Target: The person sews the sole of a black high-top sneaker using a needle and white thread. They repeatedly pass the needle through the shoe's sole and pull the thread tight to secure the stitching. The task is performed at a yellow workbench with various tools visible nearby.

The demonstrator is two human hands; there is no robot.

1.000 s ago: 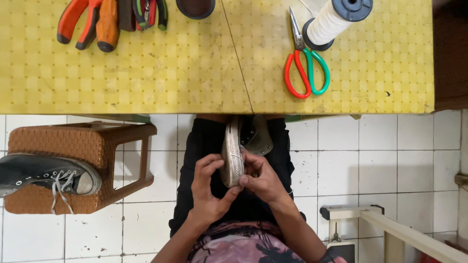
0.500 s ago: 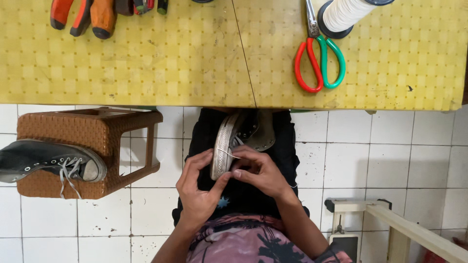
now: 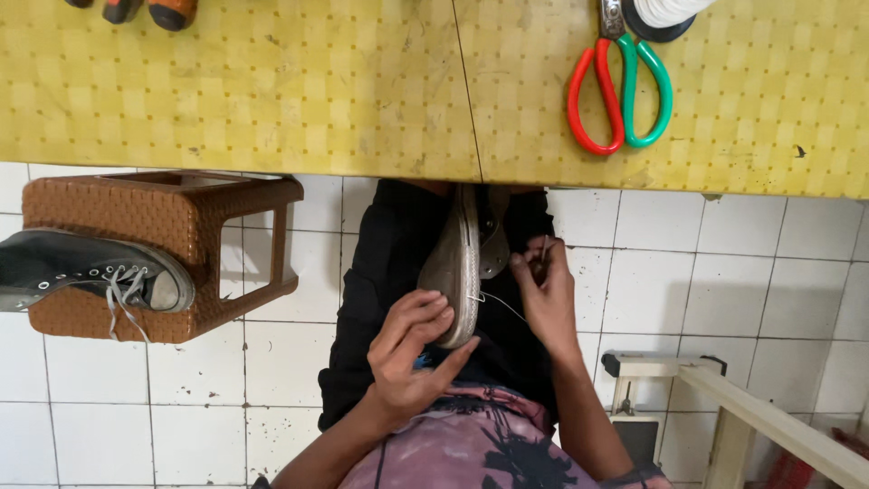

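The shoe (image 3: 460, 272) stands on edge in the person's lap, just below the edge of the yellow bench (image 3: 272, 91), its pale rubber sole turned toward the left hand and its toe pointing down toward the body. The left hand (image 3: 409, 355) cups the toe end, fingers (image 3: 418, 319) curled against the sole and thumb spread underneath. The right hand (image 3: 546, 292) sits just beside the upper, its fingers pinched tight on a small tool, probably an awl or needle, though it is too small to tell. A thin pale thread (image 3: 503, 306) runs from the sole edge toward that hand.

The shoe looks light, with a soft cloth upper that would fold under pressure and a rubber sole that is firmer yet still bends. The sole rim and toe look like the steadiest places to hold it; the rubber should give good grip, not slip. The thread is fine and looks easy to snag.

Count: one shoe in the lap, and a second, dark laced shoe (image 3: 86, 272) resting on one brown woven stool (image 3: 172, 254) at the left. On the bench lies one pair of scissors (image 3: 623, 86) with one red and one green handle, beside one spool (image 3: 665, 14) of white thread, and orange-handled tools (image 3: 149, 11) cut off at the top edge, too few showing to count.
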